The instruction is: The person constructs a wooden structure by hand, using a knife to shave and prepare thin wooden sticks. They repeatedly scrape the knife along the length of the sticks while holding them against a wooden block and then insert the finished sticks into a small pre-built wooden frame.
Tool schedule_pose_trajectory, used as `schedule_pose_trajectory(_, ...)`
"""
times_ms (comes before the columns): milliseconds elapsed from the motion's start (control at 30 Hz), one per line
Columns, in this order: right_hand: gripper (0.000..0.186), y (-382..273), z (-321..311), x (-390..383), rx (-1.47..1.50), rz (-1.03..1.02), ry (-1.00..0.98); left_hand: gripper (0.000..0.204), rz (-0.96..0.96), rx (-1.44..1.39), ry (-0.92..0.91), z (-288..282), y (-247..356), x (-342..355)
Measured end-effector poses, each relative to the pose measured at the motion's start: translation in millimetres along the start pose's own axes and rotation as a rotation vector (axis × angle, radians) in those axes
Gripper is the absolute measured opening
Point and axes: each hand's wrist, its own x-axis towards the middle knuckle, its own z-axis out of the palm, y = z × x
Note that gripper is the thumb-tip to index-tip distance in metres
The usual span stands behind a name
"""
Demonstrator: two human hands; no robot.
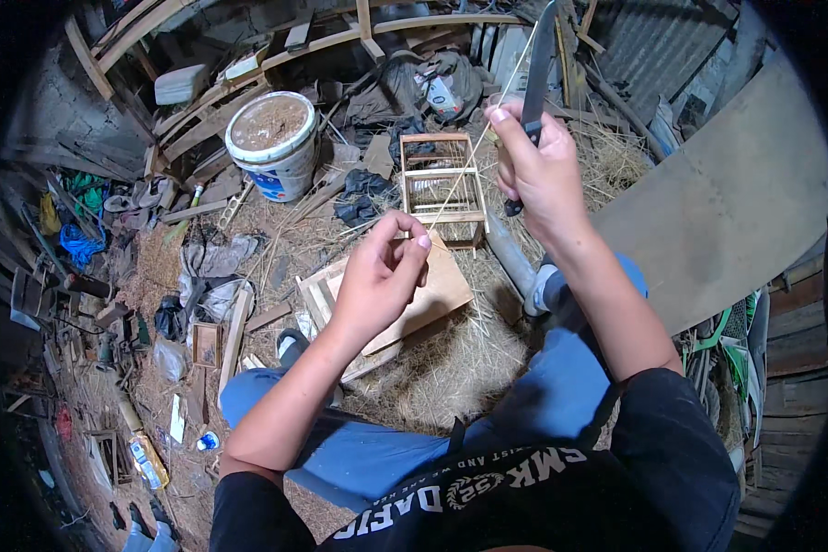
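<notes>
My right hand (pixel 545 170) grips a knife (pixel 539 78) by its dark handle, with the blade pointing up and away from me. A thin, pale strip (pixel 460 181), perhaps split bamboo, runs taut between my hands. Its far part passes by my right thumb close to the blade. The near end sits pinched between the thumb and fingers of my left hand (pixel 388 273). Beyond the hands stands a small wooden frame (pixel 446 217) with crossbars. Below my left hand is a low wooden piece with a flat board top (pixel 442 290), between my knees.
A white bucket (pixel 290 175) filled with brownish material stands at the far left. A large flat panel (pixel 727 184) slants along my right side. Straw and shavings (pixel 451 368) cover the floor. Scrap wood, cloths, bags and a bottle (pixel 149 460) lie scattered on the left.
</notes>
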Motion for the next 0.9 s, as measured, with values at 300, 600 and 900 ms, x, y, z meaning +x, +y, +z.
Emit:
schedule_pose_trajectory(300, 0.011, -3.8, -13.9, -4.5, -0.098, 0.009, 0.004, 0.011, -0.026, 0.147, -0.043, 2.3, 8.1, -3.8)
schedule_pose_trajectory(600, 0.013, 0.1, -35.3, 0.5, -0.23, -0.024, -0.008, 0.013, -0.043, 0.136, -0.062, 3.4, 3.0, 0.4)
schedule_pose_trajectory(900, 0.016, -1.2, -40.2, -6.0, -0.208, 0.088, -0.036, 0.011, 0.081, 0.259, -0.053, 0.5, -8.6, -4.7)
